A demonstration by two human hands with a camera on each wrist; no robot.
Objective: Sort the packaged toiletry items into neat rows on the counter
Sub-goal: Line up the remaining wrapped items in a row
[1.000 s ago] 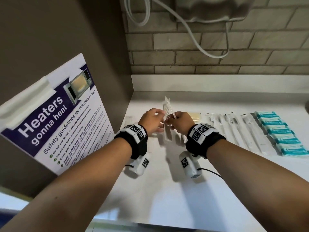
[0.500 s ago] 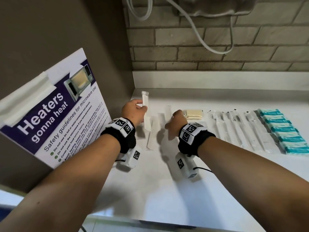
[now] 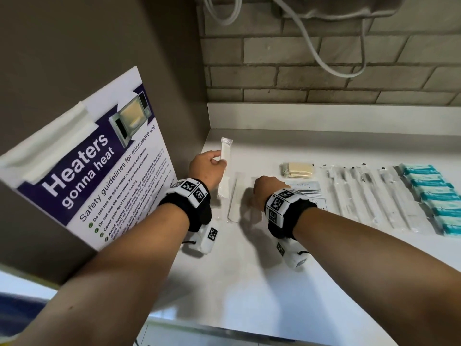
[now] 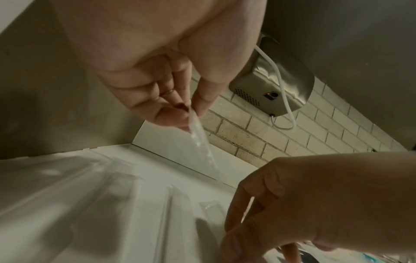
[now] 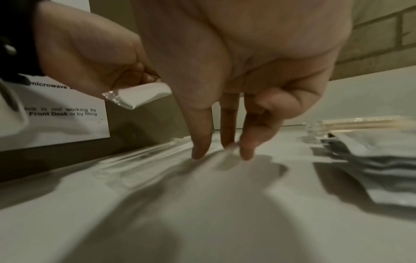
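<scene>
My left hand (image 3: 208, 166) pinches a long white comb in a clear wrapper (image 3: 225, 151) between thumb and fingers and holds it upright near the counter's left wall; the same wrapped comb (image 4: 200, 140) hangs edge-on from my left hand (image 4: 180, 110). My right hand (image 3: 262, 189) reaches down with straight fingers (image 5: 200, 142) whose tips press a flat wrapped comb (image 5: 157, 153) on the white counter (image 3: 249, 283). Two more wrapped combs (image 3: 234, 198) lie side by side between my hands.
To the right lie a pack of wooden sticks (image 3: 298, 168), flat white sachets (image 3: 308, 188), a row of wrapped toothbrushes (image 3: 369, 196) and a row of teal packets (image 3: 436, 196). A microwave safety poster (image 3: 94, 166) leans at the left. A brick wall (image 3: 324, 71) backs the counter.
My hands held one wrapped comb together in the middle. The left hand then carried a comb left and up, while the right hand dropped to the counter and pressed a comb flat.
</scene>
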